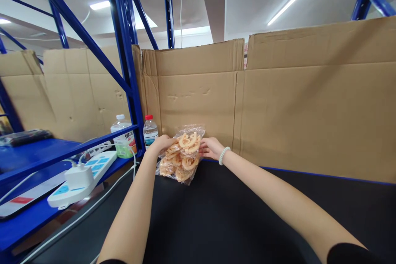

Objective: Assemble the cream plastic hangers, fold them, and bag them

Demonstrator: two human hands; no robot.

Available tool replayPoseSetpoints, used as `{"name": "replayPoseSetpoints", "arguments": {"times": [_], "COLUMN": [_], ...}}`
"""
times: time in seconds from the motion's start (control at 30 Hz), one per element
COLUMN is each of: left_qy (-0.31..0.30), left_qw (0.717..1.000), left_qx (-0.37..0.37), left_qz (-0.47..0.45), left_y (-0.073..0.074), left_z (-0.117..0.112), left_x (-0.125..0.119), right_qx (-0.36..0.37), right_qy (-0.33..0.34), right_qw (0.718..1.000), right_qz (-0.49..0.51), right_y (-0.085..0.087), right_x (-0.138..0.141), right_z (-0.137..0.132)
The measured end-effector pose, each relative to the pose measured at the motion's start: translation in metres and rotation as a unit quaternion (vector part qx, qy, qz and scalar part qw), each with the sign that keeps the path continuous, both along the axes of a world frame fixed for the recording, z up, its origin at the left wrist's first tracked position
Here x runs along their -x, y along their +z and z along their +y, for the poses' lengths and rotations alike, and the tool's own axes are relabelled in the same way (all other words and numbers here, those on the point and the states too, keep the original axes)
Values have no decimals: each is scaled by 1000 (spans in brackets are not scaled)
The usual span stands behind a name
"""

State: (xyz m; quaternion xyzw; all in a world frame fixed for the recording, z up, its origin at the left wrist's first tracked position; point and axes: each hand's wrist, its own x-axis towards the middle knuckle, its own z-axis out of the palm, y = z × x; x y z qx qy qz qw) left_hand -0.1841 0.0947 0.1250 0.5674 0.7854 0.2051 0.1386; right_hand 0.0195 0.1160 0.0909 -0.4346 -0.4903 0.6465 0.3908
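A clear plastic bag of orange ring-shaped snacks [182, 157] stands at the far edge of a black table surface [235, 214], leaning toward the cardboard wall. My left hand [161, 145] grips the bag's left side near the top. On the right side my right hand [210, 147] holds the bag's upper edge, with a white bead bracelet [223, 155] on its wrist. Both arms reach forward across the black surface.
Cardboard sheets [278, 107] form a wall behind the table. At left is a blue metal rack [126, 70] with two drink bottles [150, 131], a white power strip [83, 177] with a plugged-in charger and trailing cables.
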Motion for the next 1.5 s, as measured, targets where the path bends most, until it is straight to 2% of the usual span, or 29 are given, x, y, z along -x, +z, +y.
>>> {"name": "replayPoseSetpoints", "arguments": {"times": [0.17, 0.27, 0.53, 0.8, 1.03, 1.2, 1.33, 1.43, 1.5], "left_qy": [16, 18, 11, 10, -3, -29, -59, -100, -140], "left_qw": [1000, 1000, 999, 1000, 999, 996, 992, 986, 981], "left_qx": [-20, -8, 29, 7, -37, -72, -107, -128, -133], "left_qz": [17, 11, -13, 2, -16, -33, -40, -35, -31], "left_y": [-2, -5, -10, 0, 6, 7, 10, 10, 5], "left_z": [7, 8, 10, 12, 3, -1, -3, -5, -6], "left_x": [-1, -2, 1, -15, -28, -34, -49, -69, -87], "right_qx": [25, 32, 6, 0, -2, -4, -12, -21, -26], "right_qy": [1, 0, 1, -5, -23, -20, -23, -36, -48], "right_qw": [999, 998, 996, 997, 999, 1000, 1000, 998, 997], "right_qz": [-28, -50, -90, -76, -39, -11, 15, 38, 55], "right_y": [2, 3, 9, 24, 19, 24, 29, 24, 15], "right_x": [13, 19, 28, 24, 19, 6, -15, -37, -57], "right_z": [0, 2, 10, 7, 6, 0, -11, -26, -41]}}
